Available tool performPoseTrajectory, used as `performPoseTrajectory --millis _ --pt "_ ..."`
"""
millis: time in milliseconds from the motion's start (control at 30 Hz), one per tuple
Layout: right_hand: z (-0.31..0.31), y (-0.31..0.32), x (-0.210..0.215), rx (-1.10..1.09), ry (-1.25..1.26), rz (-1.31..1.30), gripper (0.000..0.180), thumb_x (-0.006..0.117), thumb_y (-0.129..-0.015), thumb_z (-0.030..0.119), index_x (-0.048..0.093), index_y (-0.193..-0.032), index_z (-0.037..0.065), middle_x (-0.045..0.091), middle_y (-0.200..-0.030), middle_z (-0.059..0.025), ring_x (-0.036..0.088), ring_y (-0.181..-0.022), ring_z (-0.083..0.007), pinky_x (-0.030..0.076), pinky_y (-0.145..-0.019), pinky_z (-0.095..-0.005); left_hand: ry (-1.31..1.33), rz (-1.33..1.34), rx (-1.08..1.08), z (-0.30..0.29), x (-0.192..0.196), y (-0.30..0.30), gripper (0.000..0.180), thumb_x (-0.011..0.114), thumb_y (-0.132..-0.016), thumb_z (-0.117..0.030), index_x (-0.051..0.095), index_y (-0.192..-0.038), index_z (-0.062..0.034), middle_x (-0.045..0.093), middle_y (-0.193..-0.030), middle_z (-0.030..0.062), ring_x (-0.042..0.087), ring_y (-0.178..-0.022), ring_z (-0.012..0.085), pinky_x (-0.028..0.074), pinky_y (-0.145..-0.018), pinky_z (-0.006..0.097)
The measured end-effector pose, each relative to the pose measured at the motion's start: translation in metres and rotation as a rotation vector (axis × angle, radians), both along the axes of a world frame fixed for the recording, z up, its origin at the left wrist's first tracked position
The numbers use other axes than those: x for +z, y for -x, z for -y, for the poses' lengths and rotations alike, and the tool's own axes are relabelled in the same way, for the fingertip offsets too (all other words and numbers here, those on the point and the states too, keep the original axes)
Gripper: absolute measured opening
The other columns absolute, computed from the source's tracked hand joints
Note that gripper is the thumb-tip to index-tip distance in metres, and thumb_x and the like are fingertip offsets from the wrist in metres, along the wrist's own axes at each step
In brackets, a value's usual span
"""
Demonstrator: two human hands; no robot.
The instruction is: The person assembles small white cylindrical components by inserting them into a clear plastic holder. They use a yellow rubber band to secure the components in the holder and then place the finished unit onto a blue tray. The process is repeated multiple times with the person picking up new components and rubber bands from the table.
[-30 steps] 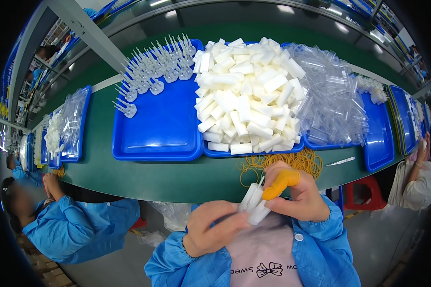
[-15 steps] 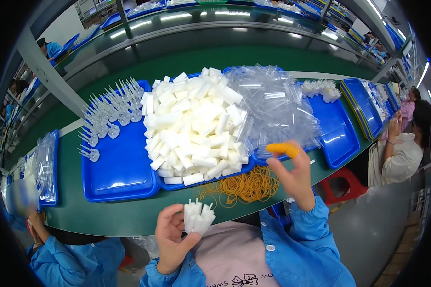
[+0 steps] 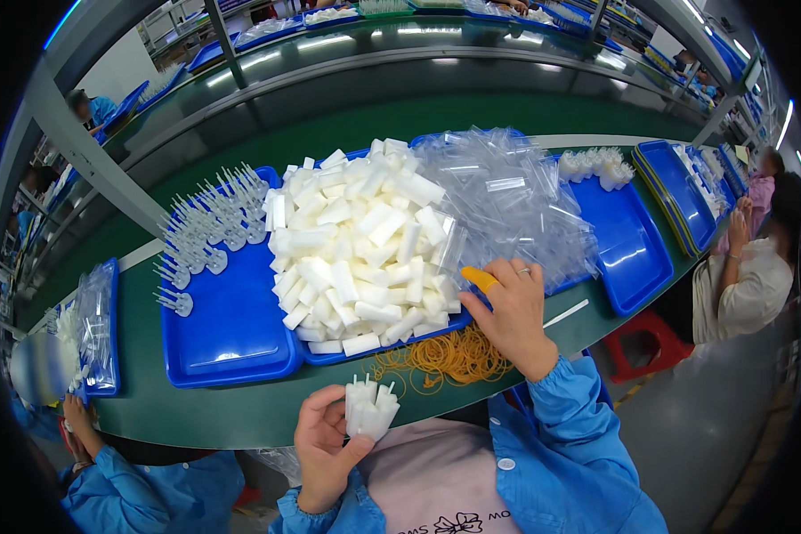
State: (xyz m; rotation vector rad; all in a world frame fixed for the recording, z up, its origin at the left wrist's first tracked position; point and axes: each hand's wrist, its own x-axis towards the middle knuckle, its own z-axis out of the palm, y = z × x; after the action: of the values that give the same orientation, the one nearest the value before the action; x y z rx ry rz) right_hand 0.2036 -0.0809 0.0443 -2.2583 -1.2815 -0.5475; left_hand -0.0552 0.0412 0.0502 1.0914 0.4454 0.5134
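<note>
White plastic tubes, gathered into a small bundle, sit upright in the left hand, whose fingers are closed around the bundle's lower part, close to the chest and just this side of the green table. The right hand reaches forward to the edge of the heap of white tubes piled on a blue tray; an orange cover sits on one fingertip, the fingers are bent and rest against the heap, and whether they pinch a piece cannot be told. A loose pile of yellow rubber bands lies on the table between the two hands, just below the tray. Beside the heap, clear plastic bags are mounded on another blue tray, and small clear pronged parts stand in rows on the tray to the left.
</note>
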Motion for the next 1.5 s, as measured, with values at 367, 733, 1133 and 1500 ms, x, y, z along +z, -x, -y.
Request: performPoseTrajectory --millis 367,733,1133,1500 --pt "0.0 0.003 0.001 -0.02 -0.051 0.009 0.023 0.072 -0.069 0.019 0.069 -0.091 0.01 0.058 -0.083 -0.0018 0.053 -0.079 -0.0203 0.035 -0.074 -0.0361 0.004 0.013 0.028 0.0 -0.001 0.001 0.061 0.073 -0.072 -0.001 0.041 -0.124 0.0011 0.052 -0.118 0.014 0.055 -0.108 0.0216 0.045 -0.092 0.035" --pt "0.04 0.006 0.016 -0.088 -0.277 -0.37 0.018 0.062 -0.076 0.003 0.065 -0.093 0.004 0.059 -0.092 -0.0046 0.055 -0.07 -0.0163 0.039 -0.073 -0.031 -0.013 0.037 0.037 -0.003 -0.007 -0.001 0.06 0.072 -0.073 0.0 0.04 -0.124 0.0005 0.047 -0.121 0.0131 0.054 -0.109 0.0215 0.046 -0.092 0.035" --pt "0.039 0.065 0.051 0.514 -0.636 -1.048 0.023 0.06 -0.069 -0.005 0.061 -0.092 -0.003 0.055 -0.096 -0.0144 0.058 -0.085 -0.0215 0.048 -0.077 -0.0324 -0.296 0.02 -0.107 0.005 0.006 -0.008 0.04 0.066 -0.076 0.004 0.057 -0.115 0.0026 0.045 -0.123 0.0139 0.052 -0.111 0.0207 0.043 -0.095 0.031" --pt "0.027 0.073 0.05 0.546 -0.391 -1.102 0.032 0.071 -0.066 0.0 0.064 -0.098 -0.001 0.061 -0.097 -0.0131 0.06 -0.086 -0.0226 0.047 -0.075 -0.0314 -0.439 0.006 -0.085 0.005 0.01 -0.004 0.038 0.07 -0.074 0.001 0.063 -0.111 0.0017 0.052 -0.116 0.0158 0.055 -0.105 0.0209 0.047 -0.086 0.03"
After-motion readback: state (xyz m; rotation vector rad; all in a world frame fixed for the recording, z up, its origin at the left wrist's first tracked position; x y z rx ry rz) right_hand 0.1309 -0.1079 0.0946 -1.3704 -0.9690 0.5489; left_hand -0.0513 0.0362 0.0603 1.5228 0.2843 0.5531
